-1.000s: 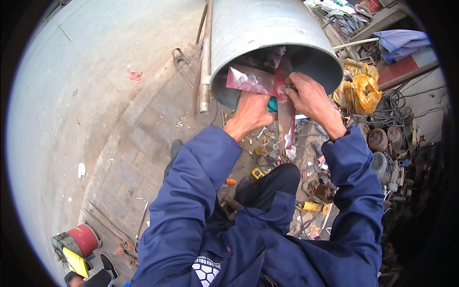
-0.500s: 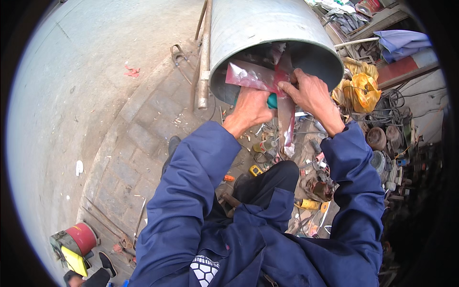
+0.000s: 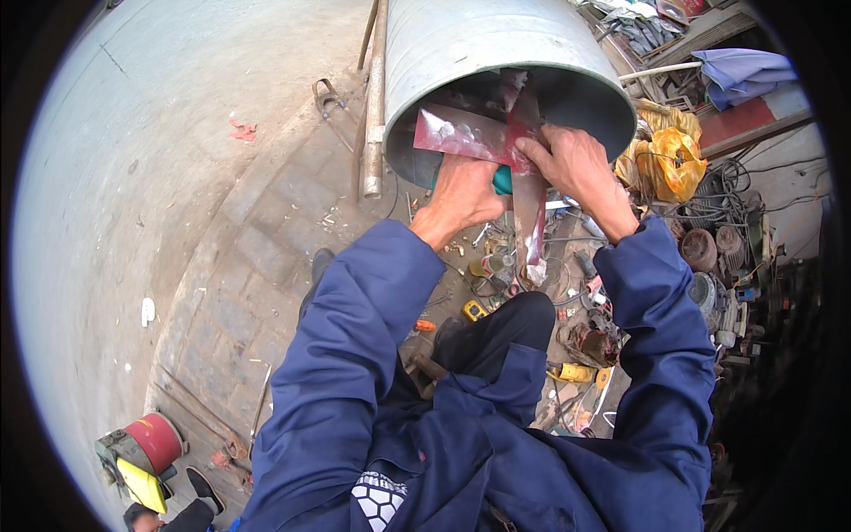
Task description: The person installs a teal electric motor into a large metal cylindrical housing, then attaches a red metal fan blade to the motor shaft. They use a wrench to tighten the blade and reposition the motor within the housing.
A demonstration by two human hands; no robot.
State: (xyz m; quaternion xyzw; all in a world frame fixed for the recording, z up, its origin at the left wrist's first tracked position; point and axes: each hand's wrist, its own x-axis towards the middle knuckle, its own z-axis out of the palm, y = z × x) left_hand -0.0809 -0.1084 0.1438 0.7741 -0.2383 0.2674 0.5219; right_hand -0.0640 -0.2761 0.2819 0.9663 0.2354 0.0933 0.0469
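At twelve o'clock, a cross-shaped red fan blade (image 3: 512, 133) stands in the mouth of a grey metal cylinder (image 3: 505, 35), one arm toward nine, another past the rim toward six. The right hand (image 3: 576, 164) has its fingers clamped near the blade's centre; the left hand's (image 3: 463, 191) wrap a mostly hidden teal object (image 3: 503, 180).

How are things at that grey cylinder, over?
Left hand around teal object. Right hand gripping red cross-shaped piece. Cylinder wall close by.

Pole (image 3: 377, 99) just left of cylinder (image 3: 496, 35)
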